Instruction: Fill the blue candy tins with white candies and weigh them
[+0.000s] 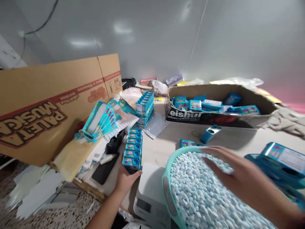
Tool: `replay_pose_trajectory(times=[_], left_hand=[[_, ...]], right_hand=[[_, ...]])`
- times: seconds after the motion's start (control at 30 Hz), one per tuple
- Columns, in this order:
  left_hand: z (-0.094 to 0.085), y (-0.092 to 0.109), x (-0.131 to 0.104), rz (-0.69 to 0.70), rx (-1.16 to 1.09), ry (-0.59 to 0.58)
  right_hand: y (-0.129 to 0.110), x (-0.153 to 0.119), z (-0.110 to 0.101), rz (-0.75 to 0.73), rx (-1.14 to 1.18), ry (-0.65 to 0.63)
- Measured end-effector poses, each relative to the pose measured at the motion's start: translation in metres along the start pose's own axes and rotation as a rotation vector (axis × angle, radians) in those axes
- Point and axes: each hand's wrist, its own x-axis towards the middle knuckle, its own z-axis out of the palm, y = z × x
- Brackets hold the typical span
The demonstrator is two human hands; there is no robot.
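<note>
Brown cardboard forms the largest thing near the hands, a printed carton (71,74) standing along the left side. Next in size comes the turquoise basin (167,170) at the near right, filled with small pale blue and white pieces (197,190). An open box (190,118) behind it holds blue packets. Just left of the basin lies a white flat device (150,181); left of that, on the table, stands a row of small blue boxes (132,146), about 6 deep, with round openings on the side that shows.

The person's left hand (126,178) is clamped around the near end of that row, thumb on the right side. The right hand (238,170) is blurred above the basin, thumb and fingers apart; nothing shows in it, and whether it touches the pieces cannot be told.

The step in hand looks like steadying the row with 1 hand while the other reaches over the pieces. Taking some up would call for drawing the right fingers together, with the row kept upright.
</note>
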Motion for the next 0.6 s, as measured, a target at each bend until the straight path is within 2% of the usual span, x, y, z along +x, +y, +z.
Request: replay_pose_trajectory(times=[0.07,0.13,0.2,0.3,0.37,0.43,0.6], left_hand=[[-0.006,-0.006,0.005,0.024,-0.007,-0.077],[-0.009,-0.014,0.012,0.027,-0.001,-0.134],[-0.009,-0.024,0.019,0.013,0.008,-0.157],[-0.004,-0.035,0.03,0.003,0.014,-0.186],[-0.002,-0.038,0.036,0.022,0.006,-0.214],[0.0,-0.039,0.039,0.046,-0.008,-0.221],[0.004,-0.044,0.028,0.084,-0.036,-0.172]], right_hand=[[-0.031,0.041,0.04,0.143,0.194,-0.264],[-0.06,0.088,0.09,0.241,0.284,-0.434],[-0.081,0.13,0.139,0.364,0.35,-0.531],[-0.093,0.164,0.191,0.447,0.465,-0.542],[-0.093,0.171,0.209,0.434,0.565,-0.568],[-0.091,0.171,0.215,0.406,0.647,-0.614],[-0.087,0.162,0.207,0.358,0.737,-0.685]])
